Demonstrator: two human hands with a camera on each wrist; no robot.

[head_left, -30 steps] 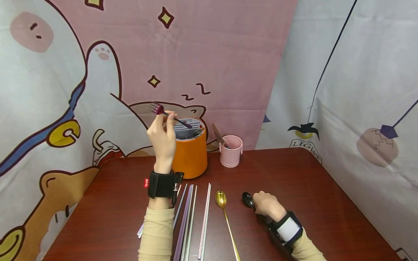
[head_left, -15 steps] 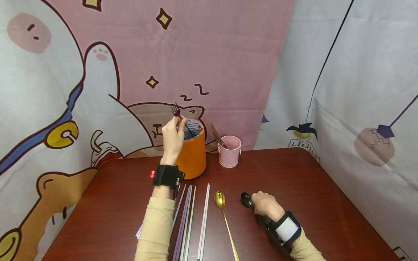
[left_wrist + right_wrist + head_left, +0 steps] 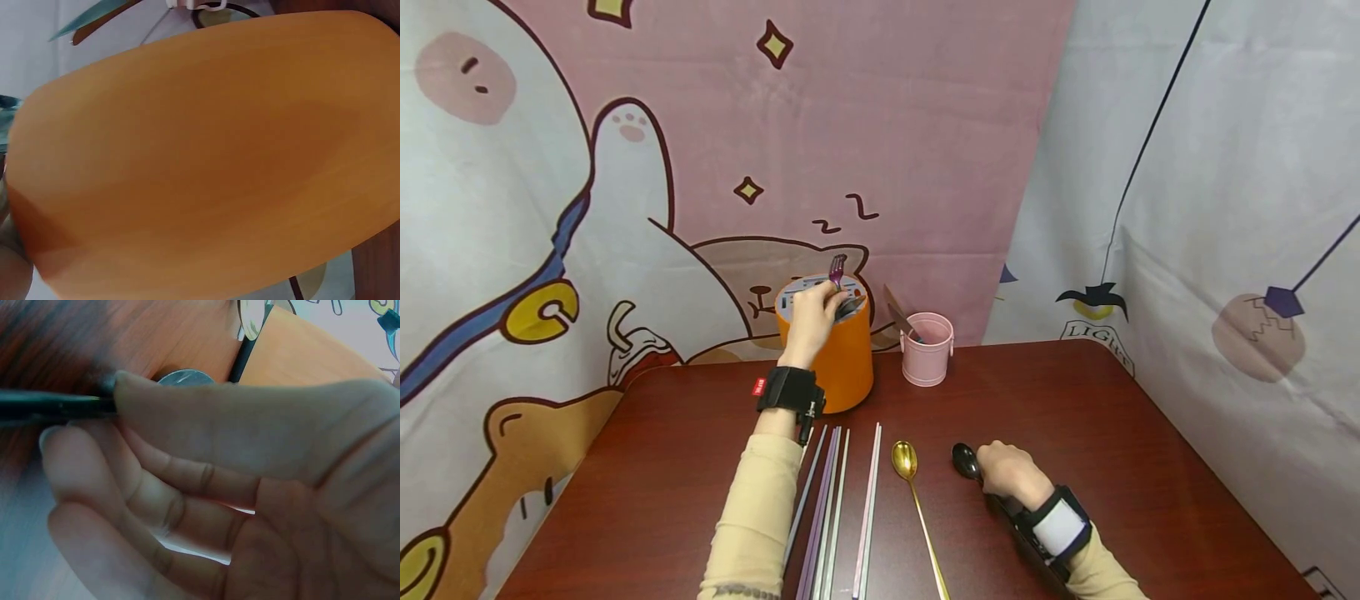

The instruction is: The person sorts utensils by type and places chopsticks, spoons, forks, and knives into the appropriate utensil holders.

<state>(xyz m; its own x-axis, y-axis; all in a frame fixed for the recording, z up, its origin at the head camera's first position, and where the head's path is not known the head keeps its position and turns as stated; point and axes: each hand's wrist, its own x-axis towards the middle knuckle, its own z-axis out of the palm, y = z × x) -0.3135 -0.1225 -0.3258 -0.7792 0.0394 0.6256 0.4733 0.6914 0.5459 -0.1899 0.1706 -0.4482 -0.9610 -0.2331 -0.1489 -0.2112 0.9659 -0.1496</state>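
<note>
- Backdrop cloth [image 3: 925,142], printed with cartoon animals on pink and white; hangs beyond the counter's far edge and along the right.
- Counter [image 3: 1075,400], dark reddish-brown, wood-grained; carries all items below except the fork.
- Orange container [image 3: 842,371], cylindrical; far side, left of centre, with utensils in its mouth. Its wall fills most of the left-wrist view.
- Slender sticks [image 3: 819,517] in blue, purple, pale green and pink; lie lengthwise at the near side, partly under the left forearm.
- Left hand [image 3: 812,318], black wristband; over the mouth of the orange container, grip clamped on the fork. Contact between hand and rim: cannot tell.
- Right hand [image 3: 1013,471], black wristband with white patch; low over the counter on the right, thumb and finger pinching the black spoon's handle.
- Pink bucket [image 3: 927,358]; just right of the orange container, a brownish utensil leaning out leftward.
- Gold spoon [image 3: 905,460]; between sticks and black spoon, bowl far, handle near.
- Black spoon [image 3: 966,461]; bowl showing left of the right hand.
- Fork [image 3: 837,270], purplish; tines up above the orange container, lower end hidden.
</note>
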